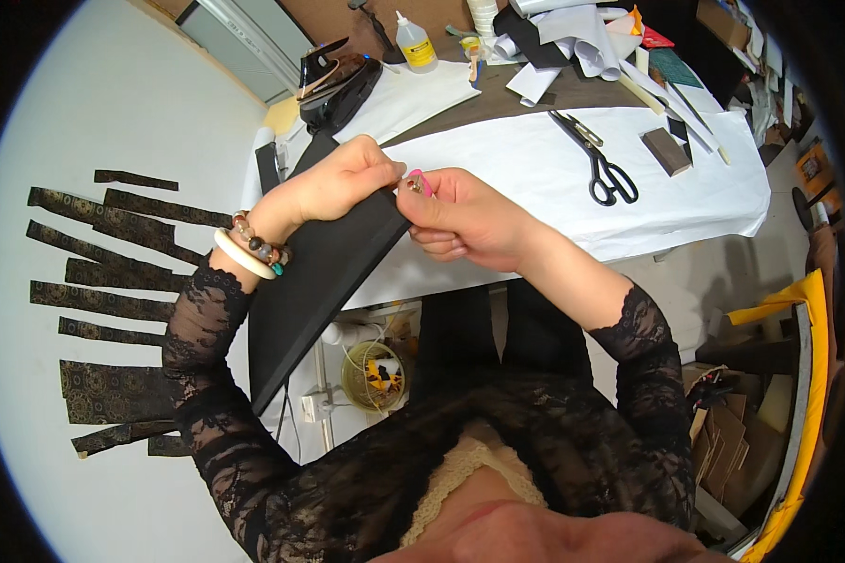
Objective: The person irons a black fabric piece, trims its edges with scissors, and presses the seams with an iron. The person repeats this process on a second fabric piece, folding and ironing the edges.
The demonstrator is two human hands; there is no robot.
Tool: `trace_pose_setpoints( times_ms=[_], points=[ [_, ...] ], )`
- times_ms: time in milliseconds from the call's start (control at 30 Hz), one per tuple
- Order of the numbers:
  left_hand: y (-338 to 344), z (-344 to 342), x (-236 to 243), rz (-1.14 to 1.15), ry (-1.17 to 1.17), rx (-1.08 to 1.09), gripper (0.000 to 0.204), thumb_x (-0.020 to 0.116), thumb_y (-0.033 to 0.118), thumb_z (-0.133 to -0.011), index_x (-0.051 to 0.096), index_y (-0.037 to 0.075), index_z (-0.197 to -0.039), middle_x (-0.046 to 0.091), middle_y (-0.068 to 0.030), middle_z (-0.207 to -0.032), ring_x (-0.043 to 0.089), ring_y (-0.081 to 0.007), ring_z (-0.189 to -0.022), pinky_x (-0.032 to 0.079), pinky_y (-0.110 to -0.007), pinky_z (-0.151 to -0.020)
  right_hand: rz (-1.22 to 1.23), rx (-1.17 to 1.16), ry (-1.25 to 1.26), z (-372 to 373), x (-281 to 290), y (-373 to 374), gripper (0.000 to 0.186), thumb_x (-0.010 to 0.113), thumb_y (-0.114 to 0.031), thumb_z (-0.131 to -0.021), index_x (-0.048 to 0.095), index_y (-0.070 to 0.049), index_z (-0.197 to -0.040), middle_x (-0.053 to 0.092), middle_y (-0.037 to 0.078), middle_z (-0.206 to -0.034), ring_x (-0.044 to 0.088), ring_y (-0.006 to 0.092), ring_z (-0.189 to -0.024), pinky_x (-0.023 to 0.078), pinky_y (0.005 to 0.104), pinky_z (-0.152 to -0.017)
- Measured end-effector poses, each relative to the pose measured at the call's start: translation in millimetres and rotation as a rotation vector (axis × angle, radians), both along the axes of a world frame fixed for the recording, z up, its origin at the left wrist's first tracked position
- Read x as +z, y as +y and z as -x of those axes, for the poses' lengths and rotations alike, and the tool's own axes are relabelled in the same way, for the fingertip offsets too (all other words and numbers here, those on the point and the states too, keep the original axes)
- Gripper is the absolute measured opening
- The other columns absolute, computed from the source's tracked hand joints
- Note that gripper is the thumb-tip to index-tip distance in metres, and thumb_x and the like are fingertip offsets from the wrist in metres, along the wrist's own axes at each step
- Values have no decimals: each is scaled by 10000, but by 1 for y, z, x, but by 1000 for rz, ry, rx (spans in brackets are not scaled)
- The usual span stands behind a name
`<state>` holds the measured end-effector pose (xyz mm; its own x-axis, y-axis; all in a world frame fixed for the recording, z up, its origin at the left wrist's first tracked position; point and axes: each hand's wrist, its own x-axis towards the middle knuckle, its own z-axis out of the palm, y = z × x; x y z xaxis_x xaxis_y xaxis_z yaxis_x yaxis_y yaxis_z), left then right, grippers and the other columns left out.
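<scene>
A stiff black panel [321,281], long and tapering, slants from my chest side up toward the table. My left hand [347,178] lies closed over its upper end, thumb near the corner; the fingers beneath are partly hidden. Close beside that corner, my right hand [469,218] is closed in a pinch, thumb against forefinger. A small bright pink thing [423,184] shows between those fingertips, too covered to name its kind. The two hands almost meet at the panel's corner.
White paper [498,178] covers the table. Black scissors [601,164] and a grey-brown block [665,152] lie right. An iron [333,84] and a squeeze bottle [416,45] stand at the back. Patterned dark strips [113,293] hang left; a bin [374,375] stands below.
</scene>
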<state>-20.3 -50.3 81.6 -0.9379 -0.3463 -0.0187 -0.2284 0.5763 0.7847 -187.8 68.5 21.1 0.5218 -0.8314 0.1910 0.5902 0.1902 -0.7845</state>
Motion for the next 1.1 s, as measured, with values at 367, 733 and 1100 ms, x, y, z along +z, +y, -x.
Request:
trace_pose_setpoints(
  times_ms=[367,733,1100],
  points=[
    [-1,0,18,-183,-16,75,434,499,278,-930,538,-34,-631,467,10,-591,414,-61,-606,398,-254,-593,408,-513,-195,-11,5,-3,284,648,-308,-938,590,-34,-888,524,-31,-670,390,13,-548,290,186,-468],
    [12,-1,7,-196,249,263,412,621,381,-925,585,49,-683,537,43,-644,444,-31,-622,356,-216,-535,425,-471,-263,-19,16,-19,210,755,-214,-854,683,-28,-919,606,8,-737,506,39,-624,365,196,-506],
    [-29,18,40,306,95,552,383,435,257,-947,629,-38,-799,575,-58,-608,528,-159,-545,459,-305,-581,135,-517,-70,0,-19,3,420,526,-387,-975,611,16,-1055,518,-13,-652,403,34,-561,318,192,-506]
  ],
)
